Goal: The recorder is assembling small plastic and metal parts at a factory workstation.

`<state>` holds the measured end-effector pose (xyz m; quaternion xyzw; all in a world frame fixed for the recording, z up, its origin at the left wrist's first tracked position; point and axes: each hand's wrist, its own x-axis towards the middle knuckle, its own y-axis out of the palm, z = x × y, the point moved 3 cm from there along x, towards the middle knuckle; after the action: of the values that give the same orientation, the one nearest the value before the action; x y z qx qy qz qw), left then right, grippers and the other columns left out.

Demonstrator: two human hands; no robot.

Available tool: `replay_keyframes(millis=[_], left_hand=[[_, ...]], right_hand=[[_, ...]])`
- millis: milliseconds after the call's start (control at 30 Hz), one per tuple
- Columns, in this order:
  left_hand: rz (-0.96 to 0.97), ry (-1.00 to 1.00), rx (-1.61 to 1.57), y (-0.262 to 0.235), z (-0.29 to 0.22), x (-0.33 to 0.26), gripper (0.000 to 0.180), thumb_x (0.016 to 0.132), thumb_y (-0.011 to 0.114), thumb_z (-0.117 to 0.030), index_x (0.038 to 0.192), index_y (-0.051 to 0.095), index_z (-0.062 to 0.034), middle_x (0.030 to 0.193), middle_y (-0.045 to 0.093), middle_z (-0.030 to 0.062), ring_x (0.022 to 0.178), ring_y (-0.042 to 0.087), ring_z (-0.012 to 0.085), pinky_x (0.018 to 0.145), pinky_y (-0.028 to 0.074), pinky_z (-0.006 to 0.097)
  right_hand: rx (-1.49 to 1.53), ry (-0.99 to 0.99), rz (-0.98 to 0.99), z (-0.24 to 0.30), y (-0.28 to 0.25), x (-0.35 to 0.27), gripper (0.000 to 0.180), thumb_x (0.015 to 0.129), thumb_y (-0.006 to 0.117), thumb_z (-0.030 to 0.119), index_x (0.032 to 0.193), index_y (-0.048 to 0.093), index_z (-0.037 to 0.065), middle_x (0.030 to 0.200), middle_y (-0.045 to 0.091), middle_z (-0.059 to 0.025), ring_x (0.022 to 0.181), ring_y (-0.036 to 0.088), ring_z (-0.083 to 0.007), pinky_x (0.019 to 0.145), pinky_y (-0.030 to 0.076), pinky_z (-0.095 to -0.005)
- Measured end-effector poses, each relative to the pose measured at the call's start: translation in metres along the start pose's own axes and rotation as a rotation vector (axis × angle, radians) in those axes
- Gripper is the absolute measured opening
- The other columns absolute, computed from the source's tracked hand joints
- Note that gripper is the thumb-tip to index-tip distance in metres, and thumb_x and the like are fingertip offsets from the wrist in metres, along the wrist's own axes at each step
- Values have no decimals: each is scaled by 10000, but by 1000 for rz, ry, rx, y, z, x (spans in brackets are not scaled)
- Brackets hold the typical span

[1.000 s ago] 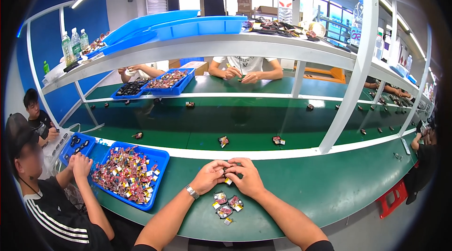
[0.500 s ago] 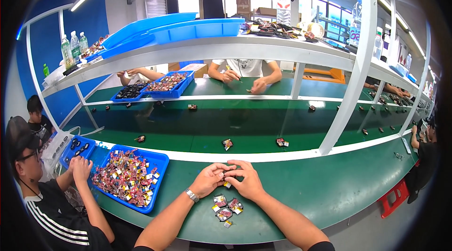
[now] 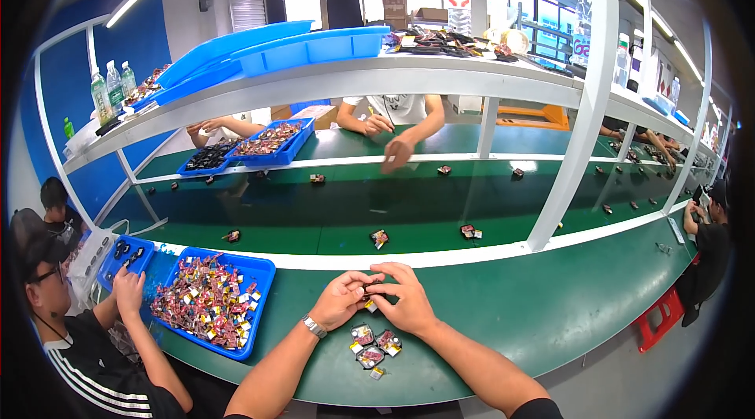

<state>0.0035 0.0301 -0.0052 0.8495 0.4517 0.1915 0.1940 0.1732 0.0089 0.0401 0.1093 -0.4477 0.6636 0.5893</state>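
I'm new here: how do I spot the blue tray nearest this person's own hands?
Start with the long green bench in the foreground. To the left of the person's left hand, a big blue tray sits on it. It is heaped with small red, yellow and white parts, whereas the smaller blue tray to its left holds black pieces.

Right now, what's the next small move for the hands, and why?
Probably ease the right hand slightly aside to expose the small part, steadying it with the left hand. Both hands' fingers meet around it and hide most of it; a yellow-and-white end shows below, above the similar units on the bench.
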Motion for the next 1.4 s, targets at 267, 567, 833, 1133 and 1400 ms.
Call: replay_keyframes(millis=[267,567,833,1133,1400], left_hand=[[-50,-1,-7,-1,4,2,164,945,586,-66,1104,546,-75,1353,535,151,1150,584,193,918,512,355],[-10,31,12,-3,-1,-1,147,956,574,-81,1101,549,-78,1342,553,141,1118,593,171,880,499,322],[-47,65,37,0,2,2,155,954,577,-80,1106,546,-70,1339,552,144,1118,594,173,875,499,323],[-18,41,-7,-4,3,-1,169,946,600,-94,1107,551,-93,1340,560,116,1084,596,153,831,474,298],[-4,47,-7,-3,3,-1,165,948,590,-80,1107,549,-89,1340,559,112,1099,592,166,856,490,320]], right_hand=[[105,88,15,-9,5,-1,235,742,737,51,964,746,127,1293,588,-60,1226,497,-284,1015,431,-388],[-19,-14,37,-1,-1,-1,233,737,735,48,957,750,122,1280,585,-58,1242,477,-294,1031,418,-402],[30,42,-4,4,3,0,222,739,714,30,950,740,95,1286,580,-74,1244,478,-303,1018,428,-399],[-58,-87,-25,8,-8,2,190,725,708,39,905,735,91,1287,571,-84,1241,480,-308,1003,432,-414],[3,-47,-23,7,-6,1,170,740,699,36,902,735,77,1272,584,-84,1236,486,-303,1013,426,-407]])
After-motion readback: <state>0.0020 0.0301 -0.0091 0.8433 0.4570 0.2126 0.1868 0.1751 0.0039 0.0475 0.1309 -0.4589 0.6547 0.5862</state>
